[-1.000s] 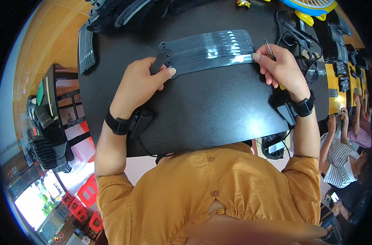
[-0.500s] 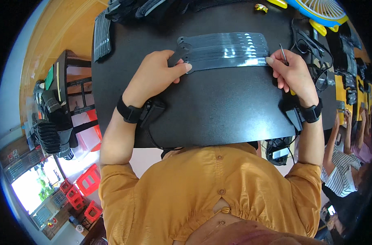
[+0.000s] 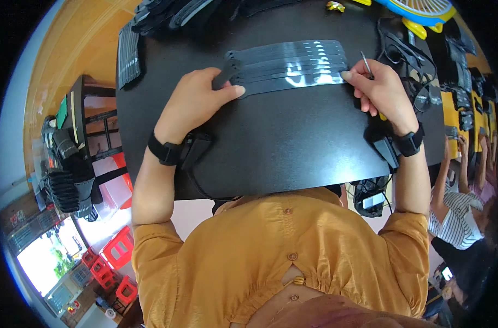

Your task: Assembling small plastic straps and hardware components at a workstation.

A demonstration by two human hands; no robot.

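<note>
A row of flat, shiny black strips [image 3: 292, 65] with rounded left ends lies overlapped across the dark table, side by side like a fan. My left hand [image 3: 197, 98] pinches the left ends, its thumb on the nearest strip and its fingers partly hidden behind. At the other end, my right hand [image 3: 383, 90] touches the right tip of the nearest strip with its thumb. Its curled fingers also hold a slim tool [image 3: 365, 61] with a metal tip and a bit of yellow below the palm; most of the tool is hidden, so its kind is unclear.
A bundle of grey-black strips [image 3: 129, 57] lies at the table's far left, beside a dark pile [image 3: 175, 16]. Far right are a blue-yellow fan [image 3: 421, 8], a gold wrapper [image 3: 335, 7] and tangled black cables [image 3: 405, 52]. Other people [image 3: 459, 213] sit to the right.
The whole view has shifted slightly, with the table and strips appearing a little further left and up. Both hands keep about the same hold on the strips.
</note>
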